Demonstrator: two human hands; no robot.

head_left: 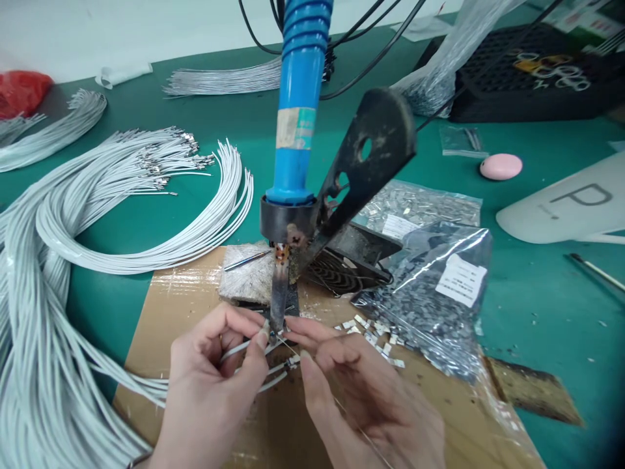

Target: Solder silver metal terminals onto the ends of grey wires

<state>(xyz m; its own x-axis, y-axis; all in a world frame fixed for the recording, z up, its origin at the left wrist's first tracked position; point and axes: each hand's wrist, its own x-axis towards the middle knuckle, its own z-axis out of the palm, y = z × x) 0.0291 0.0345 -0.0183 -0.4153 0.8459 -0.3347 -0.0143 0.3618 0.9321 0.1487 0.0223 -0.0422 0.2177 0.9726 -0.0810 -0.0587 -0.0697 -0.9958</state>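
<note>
A blue-handled soldering iron [293, 130] stands tip down in a black metal holder [364, 169]. My left hand [212, 378] is closed in a pinch on a white cable [234, 352], whose end sits close to the iron's tip. On the other side of the tip, my right hand [366, 391] pinches a thin solder wire [351, 420] that runs down under the palm. Its fingertips almost meet those of my left hand. More white cable ends with metal terminals [293, 362] lie just below the tip. The exact contact at the tip is hidden by my fingers.
Bundles of white cables [58, 273] spread over the left side. Small metal pieces [374, 335] lie on the cardboard [156, 332] beside a plastic bag [424, 280]. Behind the tip are a stained pad [247, 277] and a black fan [342, 260]. A white cup [566, 202] lies at right.
</note>
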